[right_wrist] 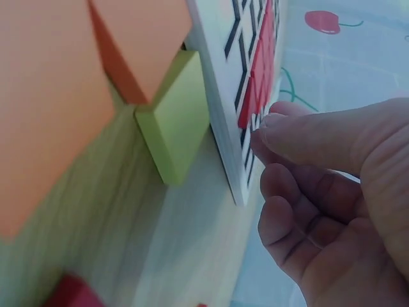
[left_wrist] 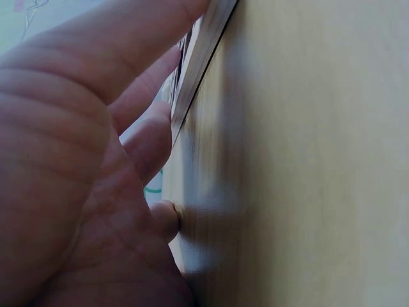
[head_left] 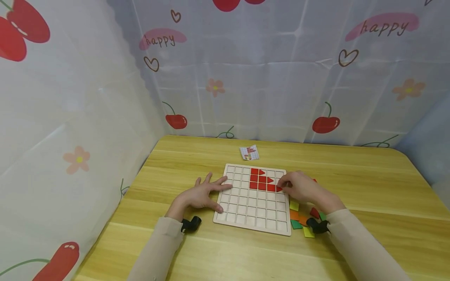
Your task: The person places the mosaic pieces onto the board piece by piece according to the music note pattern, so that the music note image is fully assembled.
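A white square grid board (head_left: 246, 207) lies on the table. Red square and triangle pieces (head_left: 262, 179) fill parts of three rows in its upper right, each row ending in a triangle. My left hand (head_left: 200, 195) spreads its fingers over the board's left edge; in the left wrist view its fingers (left_wrist: 150, 137) reach along the board's side. My right hand (head_left: 300, 185) is at the right edge, thumb and index finger pinching a red triangle piece (head_left: 279, 189) at the end of the third row. The right wrist view shows those fingertips (right_wrist: 271, 131) close together by the red pieces.
Loose orange (head_left: 294, 215), yellow (head_left: 308, 232), green (head_left: 296, 224) and red (head_left: 314, 212) pieces lie right of the board, partly under my right wrist. A small printed pattern card (head_left: 249, 152) lies behind the board. A patterned curtain (head_left: 246, 109) hangs at the table's back.
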{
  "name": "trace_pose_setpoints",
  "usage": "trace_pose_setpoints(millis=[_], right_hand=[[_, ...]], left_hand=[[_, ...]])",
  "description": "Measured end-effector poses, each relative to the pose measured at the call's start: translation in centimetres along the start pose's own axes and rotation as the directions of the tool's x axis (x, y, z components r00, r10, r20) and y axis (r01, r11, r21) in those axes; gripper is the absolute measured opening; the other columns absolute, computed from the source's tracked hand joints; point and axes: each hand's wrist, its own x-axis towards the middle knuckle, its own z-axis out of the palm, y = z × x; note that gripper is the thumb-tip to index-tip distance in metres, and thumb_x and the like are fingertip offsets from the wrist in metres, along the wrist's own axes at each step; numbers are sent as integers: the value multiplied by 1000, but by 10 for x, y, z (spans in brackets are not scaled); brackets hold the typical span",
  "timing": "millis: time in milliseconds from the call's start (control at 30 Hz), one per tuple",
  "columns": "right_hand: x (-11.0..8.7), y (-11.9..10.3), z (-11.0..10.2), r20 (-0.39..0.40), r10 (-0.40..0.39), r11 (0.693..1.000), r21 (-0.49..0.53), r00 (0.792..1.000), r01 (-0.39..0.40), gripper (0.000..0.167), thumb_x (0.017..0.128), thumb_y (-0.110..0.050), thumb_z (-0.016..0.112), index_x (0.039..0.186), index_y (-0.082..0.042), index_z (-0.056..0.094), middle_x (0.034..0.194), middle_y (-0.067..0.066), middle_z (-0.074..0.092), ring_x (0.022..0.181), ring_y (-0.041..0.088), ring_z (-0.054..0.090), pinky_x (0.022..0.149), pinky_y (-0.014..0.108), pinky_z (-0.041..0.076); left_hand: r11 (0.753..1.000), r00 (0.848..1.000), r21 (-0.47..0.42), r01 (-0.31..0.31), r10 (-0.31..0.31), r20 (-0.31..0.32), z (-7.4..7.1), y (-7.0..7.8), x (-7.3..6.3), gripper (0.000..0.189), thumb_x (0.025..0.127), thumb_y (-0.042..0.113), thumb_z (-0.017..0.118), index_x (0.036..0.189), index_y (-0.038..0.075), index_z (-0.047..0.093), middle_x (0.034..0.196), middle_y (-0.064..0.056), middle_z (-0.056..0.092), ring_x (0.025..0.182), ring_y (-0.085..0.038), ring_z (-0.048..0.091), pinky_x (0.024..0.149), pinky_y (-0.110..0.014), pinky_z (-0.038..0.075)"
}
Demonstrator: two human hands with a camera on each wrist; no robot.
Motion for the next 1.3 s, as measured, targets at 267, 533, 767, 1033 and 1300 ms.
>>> trace_pose_setpoints(millis=[267, 533, 767, 1033, 1300], right_hand=[[-20, 3, -9, -20, -34, 999, 3, 999, 34, 18, 92, -6, 67, 105, -11, 79, 99, 0, 74, 84, 15, 59, 78, 34, 55], [-41, 8, -12, -8, -18, 1000, 5, 1000, 18, 18, 92, -8, 74, 109, -8, 78, 102, 1, 74, 87, 15, 61, 77, 35, 55], [-58, 17, -8, -16, -36, 999, -33, 999, 36, 16, 92, -12, 76, 108, -13, 79, 100, -5, 75, 85, 10, 62, 79, 36, 57], [-75, 25, -5, -20, -57, 998, -32, 998, 57, 20, 88, -13, 80, 107, -15, 77, 104, -7, 74, 90, 10, 62, 78, 32, 56], [-87, 30, -5, -38, -89, 995, -52, 995, 87, 22, 86, -12, 82, 106, -18, 76, 102, -9, 71, 84, 6, 56, 72, 25, 51]], left_hand=[[1000, 1000, 5, -4, 4, -6, 1, -1, 0, 82, 82, 46, 84, 154, 41, 46, 172, 14, 16, 160, -38, -15, 122, -66, -17], [1000, 1000, -3, -8, 7, -5, 1, 0, 0, 82, 82, 46, 84, 154, 40, 47, 173, 12, 17, 160, -37, -15, 122, -66, -17], [1000, 1000, -6, -10, 10, -5, 1, 1, -1, 82, 81, 45, 84, 154, 39, 47, 173, 12, 17, 160, -38, -15, 122, -66, -17], [1000, 1000, -9, 0, 0, -11, 1, 1, 0, 81, 81, 46, 84, 153, 42, 47, 172, 15, 17, 160, -37, -15, 123, -65, -17], [1000, 1000, -5, -4, 4, -13, 1, 0, 0, 81, 82, 45, 84, 154, 41, 47, 172, 14, 17, 160, -38, -15, 122, -66, -17]])
